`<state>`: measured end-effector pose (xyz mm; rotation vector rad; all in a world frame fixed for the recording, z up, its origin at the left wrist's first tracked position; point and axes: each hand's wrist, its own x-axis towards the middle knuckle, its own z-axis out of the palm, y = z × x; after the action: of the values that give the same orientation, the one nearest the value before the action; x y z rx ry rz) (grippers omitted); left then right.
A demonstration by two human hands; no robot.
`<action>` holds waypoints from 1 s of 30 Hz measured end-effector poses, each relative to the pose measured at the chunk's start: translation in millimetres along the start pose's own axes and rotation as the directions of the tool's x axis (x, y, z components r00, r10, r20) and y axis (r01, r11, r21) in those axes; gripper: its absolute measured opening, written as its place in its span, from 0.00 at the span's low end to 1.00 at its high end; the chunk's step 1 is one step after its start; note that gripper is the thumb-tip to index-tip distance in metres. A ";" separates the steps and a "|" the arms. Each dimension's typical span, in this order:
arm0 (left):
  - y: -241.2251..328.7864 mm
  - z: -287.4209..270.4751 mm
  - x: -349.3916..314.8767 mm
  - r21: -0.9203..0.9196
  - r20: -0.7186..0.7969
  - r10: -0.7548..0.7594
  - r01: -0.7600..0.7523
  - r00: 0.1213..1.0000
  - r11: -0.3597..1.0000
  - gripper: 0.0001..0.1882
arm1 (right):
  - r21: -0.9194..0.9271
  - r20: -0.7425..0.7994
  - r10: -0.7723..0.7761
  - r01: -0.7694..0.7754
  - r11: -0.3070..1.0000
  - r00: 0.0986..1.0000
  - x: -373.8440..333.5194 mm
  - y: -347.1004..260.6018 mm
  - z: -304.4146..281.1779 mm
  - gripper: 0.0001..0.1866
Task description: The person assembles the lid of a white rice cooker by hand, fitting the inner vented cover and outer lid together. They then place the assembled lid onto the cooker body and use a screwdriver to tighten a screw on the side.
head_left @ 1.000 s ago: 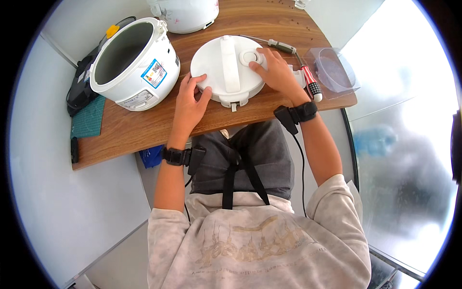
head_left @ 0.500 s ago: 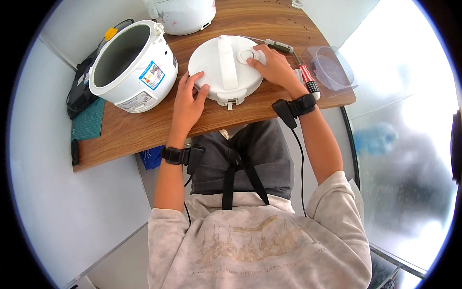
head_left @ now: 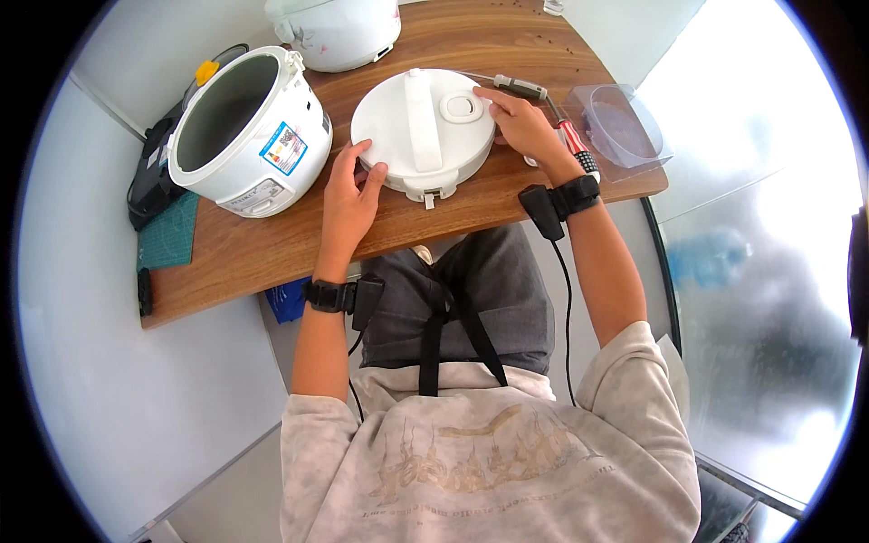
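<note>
Round white plastic lid (head_left: 424,127) with strap handle: on the brown wood-grain table (head_left: 244,253), right of the open white cylindrical cooker body (head_left: 240,167). Left hand (head_left: 349,201): thumb and index finger parted, tips at the rim. Right hand (head_left: 527,128): shifted off the rounded white vent cap (head_left: 462,107) to the lid's right edge, index finger extended; hidden fingers' grip cannot be told. Cap now uncovered, apparently seated.

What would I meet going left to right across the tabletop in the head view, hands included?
Green mat, open cooker, left hand, white lid, right hand, clear box.
</note>
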<state>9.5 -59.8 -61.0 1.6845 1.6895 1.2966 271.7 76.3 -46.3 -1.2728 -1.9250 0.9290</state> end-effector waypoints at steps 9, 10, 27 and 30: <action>-5.2 -2.1 0.3 -0.111 0.002 -0.063 0.063 0.998 0.992 0.23 | 0.206 0.092 0.167 -0.183 0.961 0.982 0.4 2.6 -8.7 0.21; -7.4 -2.2 0.2 -0.128 0.004 -0.055 0.055 0.998 0.990 0.23 | 0.188 0.075 0.178 -0.189 0.964 0.981 0.5 0.1 -7.8 0.20; -5.0 -2.9 -0.9 -0.166 0.000 -0.050 0.049 0.999 0.985 0.20 | -0.128 -0.173 0.046 -0.069 0.989 0.984 7.7 3.8 5.2 0.18; -4.8 -2.8 -1.4 -0.162 0.000 -0.051 0.051 0.999 0.986 0.20 | -0.121 -0.159 0.085 -0.105 0.987 0.984 10.3 3.7 5.4 0.20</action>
<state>4.8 -61.1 -64.0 1.5366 1.5736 1.3748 265.8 85.8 -51.0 -1.4784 -1.8415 0.7397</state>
